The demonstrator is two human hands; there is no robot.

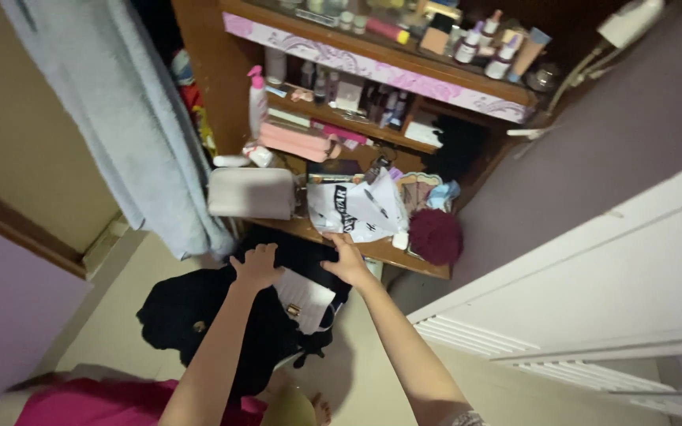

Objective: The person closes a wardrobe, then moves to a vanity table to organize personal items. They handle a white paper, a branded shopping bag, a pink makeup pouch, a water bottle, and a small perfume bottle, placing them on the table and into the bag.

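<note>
Brown wood makes up the low shelf (pixel 372 251), and I will tell where things are by it. Only one view shows, looking down from the head.

The left hand (pixel 257 267) is just below the front edge of the shelf. Its fingers are spread wide, and they rest on the top of a black soft bag (pixel 199 315) that sits on the floor under the shelf. It does not grip anything that I can see. The right hand (pixel 349 264) is at the front edge of the shelf. It seems to touch the bottom of a white crinkly plastic bag with black print (pixel 357 209) that lies on the shelf. I cannot tell if its fingers are closed on it. A white quilted purse with a gold clasp (pixel 301 300) lies below the shelf, between the two arms, on the black bag.

On the shelf, a pale pink padded pouch (pixel 251 193) sits at the left end, and a dark red fuzzy ball (pixel 436 235) sits at the right end.

The shelf is very full. If the plastic bag gets pulled, the small things beside it could slide off and drop to the floor. The fuzzy ball is close to the edge and could roll off too.
</note>
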